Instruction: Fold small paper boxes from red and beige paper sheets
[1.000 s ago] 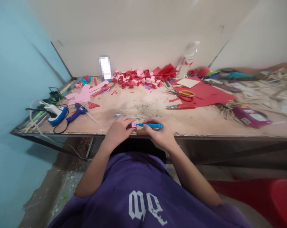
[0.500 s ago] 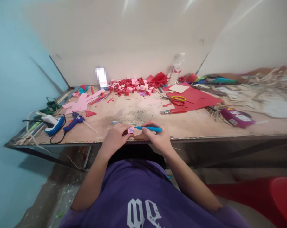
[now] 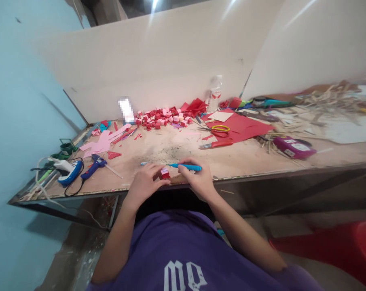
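Note:
A small pink and red cube [image 3: 165,173], seemingly of paper, lies between the thumb and fingers of my left hand [image 3: 147,178] near the table's front edge. Its red side faces me, and faint marks show on its pink top. A blue marker pen [image 3: 189,167] is held in my right hand [image 3: 199,178], its tip pointing left, a little apart from the cube. Just beyond my left fingers lies a small pale blue piece [image 3: 144,164], perhaps the pen's cap.
Many similar cubes [image 3: 161,117] are heaped at the back. Scissors [image 3: 219,130], a red-handled cutter [image 3: 221,144] and red paper [image 3: 252,128] lie to the right, with a purple box [image 3: 294,148] beyond. At left are a blue glue gun [image 3: 93,166] and a power strip [image 3: 70,173].
The cube has turned: its written pink face was toward me, and now a red side is. My left fingers have opened wider around it. The camera view has tipped upward slightly.

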`<action>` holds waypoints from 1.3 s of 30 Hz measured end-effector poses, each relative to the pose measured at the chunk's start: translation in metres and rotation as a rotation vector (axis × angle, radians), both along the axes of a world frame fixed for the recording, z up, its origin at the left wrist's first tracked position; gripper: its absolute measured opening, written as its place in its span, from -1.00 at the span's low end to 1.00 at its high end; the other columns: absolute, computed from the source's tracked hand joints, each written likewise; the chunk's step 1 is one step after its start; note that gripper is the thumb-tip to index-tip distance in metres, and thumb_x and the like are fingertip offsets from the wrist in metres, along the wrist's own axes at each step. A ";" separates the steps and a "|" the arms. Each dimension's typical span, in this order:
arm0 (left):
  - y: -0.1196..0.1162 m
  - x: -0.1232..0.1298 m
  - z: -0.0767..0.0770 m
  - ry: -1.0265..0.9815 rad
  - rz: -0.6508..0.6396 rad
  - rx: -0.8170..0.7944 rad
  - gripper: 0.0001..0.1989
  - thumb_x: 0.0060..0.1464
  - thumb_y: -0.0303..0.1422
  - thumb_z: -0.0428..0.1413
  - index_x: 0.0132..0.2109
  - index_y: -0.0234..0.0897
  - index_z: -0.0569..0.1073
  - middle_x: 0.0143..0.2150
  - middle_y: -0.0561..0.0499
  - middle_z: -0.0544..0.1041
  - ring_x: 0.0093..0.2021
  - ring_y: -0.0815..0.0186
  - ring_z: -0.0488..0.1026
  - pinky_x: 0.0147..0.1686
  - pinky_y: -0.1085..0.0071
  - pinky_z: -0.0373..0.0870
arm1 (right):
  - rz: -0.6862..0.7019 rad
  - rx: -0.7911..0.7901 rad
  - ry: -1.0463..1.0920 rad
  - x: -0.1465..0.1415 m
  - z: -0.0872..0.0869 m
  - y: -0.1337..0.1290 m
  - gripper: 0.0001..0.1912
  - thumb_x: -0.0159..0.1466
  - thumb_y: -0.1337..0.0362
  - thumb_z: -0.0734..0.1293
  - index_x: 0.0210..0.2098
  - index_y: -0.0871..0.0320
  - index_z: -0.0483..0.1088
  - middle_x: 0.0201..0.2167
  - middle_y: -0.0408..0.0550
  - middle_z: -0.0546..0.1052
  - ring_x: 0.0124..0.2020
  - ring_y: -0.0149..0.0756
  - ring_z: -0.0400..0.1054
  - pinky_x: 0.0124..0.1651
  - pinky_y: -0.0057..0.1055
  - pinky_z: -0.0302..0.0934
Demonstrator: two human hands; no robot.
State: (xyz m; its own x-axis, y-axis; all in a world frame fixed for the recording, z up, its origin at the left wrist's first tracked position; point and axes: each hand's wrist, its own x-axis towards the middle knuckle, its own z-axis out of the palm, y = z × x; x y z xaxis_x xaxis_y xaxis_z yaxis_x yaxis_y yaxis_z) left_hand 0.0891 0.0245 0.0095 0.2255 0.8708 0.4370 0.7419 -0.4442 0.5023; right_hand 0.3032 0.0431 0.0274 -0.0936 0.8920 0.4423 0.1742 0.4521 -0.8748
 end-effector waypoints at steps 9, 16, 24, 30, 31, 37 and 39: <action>0.001 -0.002 0.001 -0.049 0.018 -0.053 -0.82 0.14 -0.37 0.38 -0.10 -0.22 0.63 -0.13 -0.05 0.70 -0.09 0.15 0.61 -0.02 0.22 0.50 | -0.038 -0.008 0.056 0.000 -0.004 0.001 -0.85 0.27 0.20 0.42 -0.26 0.14 0.59 -0.40 -0.07 0.64 -0.38 -0.24 0.49 -0.25 -0.33 0.35; -0.003 0.000 0.005 -0.200 0.004 -0.102 -0.82 0.14 -0.40 0.33 -0.09 -0.18 0.59 -0.23 0.04 0.69 -0.24 0.24 0.62 -0.14 0.32 0.52 | 0.191 -0.087 -0.016 -0.003 -0.002 0.011 -0.61 0.42 0.08 0.37 0.14 0.10 0.60 -0.10 0.04 0.72 -0.17 -0.16 0.61 0.00 -0.20 0.46; -0.005 0.000 0.006 -0.363 0.000 -0.096 -0.78 0.10 -0.41 0.33 -0.09 -0.17 0.55 -0.21 0.06 0.68 -0.20 0.27 0.64 -0.07 0.32 0.54 | 0.433 -0.259 0.083 -0.005 0.001 0.025 -0.59 0.10 0.22 0.59 -0.05 0.09 0.63 -0.05 0.05 0.71 -0.07 -0.07 0.64 -0.03 -0.19 0.53; -0.002 -0.011 0.005 -0.687 -0.022 -0.237 -0.71 -0.03 -0.29 0.40 -0.26 -0.21 0.45 -0.25 0.04 0.69 -0.14 0.21 0.67 -0.08 0.33 0.56 | 0.469 -0.252 0.005 -0.003 0.005 0.020 -0.61 0.12 0.29 0.55 -0.04 0.12 0.63 -0.21 -0.03 0.69 -0.25 -0.23 0.59 -0.29 -0.42 0.45; -0.002 -0.012 0.006 -0.714 -0.044 -0.269 -0.71 -0.05 -0.28 0.41 -0.29 -0.22 0.45 -0.26 0.03 0.69 -0.16 0.20 0.68 -0.09 0.32 0.57 | 0.450 -0.236 0.006 -0.003 0.005 0.020 -0.63 0.12 0.28 0.56 -0.07 0.12 0.63 -0.20 -0.03 0.69 -0.28 -0.26 0.58 -0.31 -0.43 0.44; -0.006 -0.010 0.016 -0.659 -0.103 -0.302 -0.83 0.02 -0.27 0.38 -0.32 -0.25 0.61 -0.24 -0.04 0.73 -0.14 0.13 0.69 -0.04 0.23 0.61 | 0.447 -0.173 0.031 -0.003 0.003 0.018 -0.63 0.16 0.23 0.57 -0.03 0.09 0.61 -0.09 -0.01 0.67 -0.21 -0.23 0.59 -0.23 -0.39 0.45; -0.006 -0.009 0.017 -0.645 -0.106 -0.289 -0.84 0.05 -0.26 0.36 -0.29 -0.25 0.65 -0.24 -0.05 0.74 -0.15 0.14 0.69 -0.05 0.24 0.62 | 0.465 -0.163 0.016 -0.003 0.003 0.015 -0.64 0.21 0.25 0.53 0.00 0.08 0.61 -0.05 0.00 0.67 -0.19 -0.24 0.59 -0.20 -0.39 0.45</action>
